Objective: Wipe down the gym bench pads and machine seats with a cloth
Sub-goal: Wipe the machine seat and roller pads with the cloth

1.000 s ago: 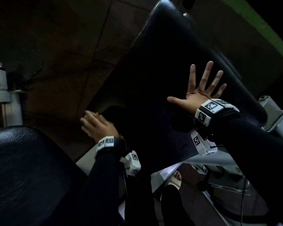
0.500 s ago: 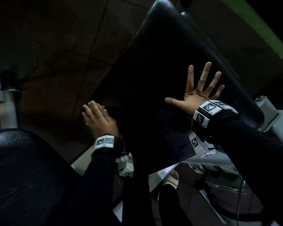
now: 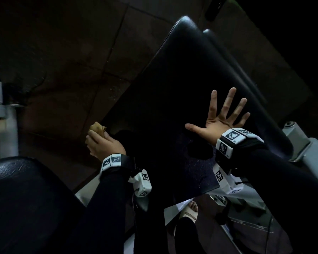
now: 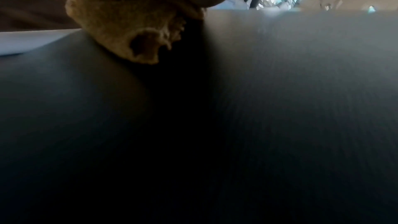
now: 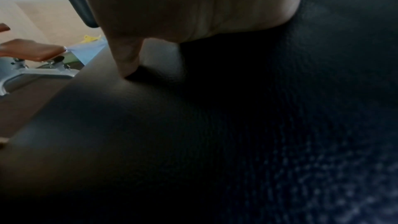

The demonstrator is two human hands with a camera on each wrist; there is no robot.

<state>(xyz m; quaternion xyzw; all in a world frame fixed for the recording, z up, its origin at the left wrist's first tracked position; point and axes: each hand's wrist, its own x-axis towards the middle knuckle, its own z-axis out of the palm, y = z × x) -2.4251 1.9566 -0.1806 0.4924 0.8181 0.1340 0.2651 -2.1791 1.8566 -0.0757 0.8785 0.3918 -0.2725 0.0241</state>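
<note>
— Bracing the bench pad [image 3: 174,92] with the right hand [image 3: 219,119], fingers splayed flat?
— Yes, steadying it; left hand [image 3: 103,145] clenches the cloth [image 3: 96,127] at the pad's left edge, wiping.

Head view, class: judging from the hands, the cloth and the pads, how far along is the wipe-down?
Done: nothing provably; the dim light shows no wiped streaks. In hand: the left hand grips a bunched tan cloth at the left edge of the long black padded bench back, while the right hand presses flat on it, fingers spread. Left: apparently most of that pad, and the black seat pad at lower left.
</note>
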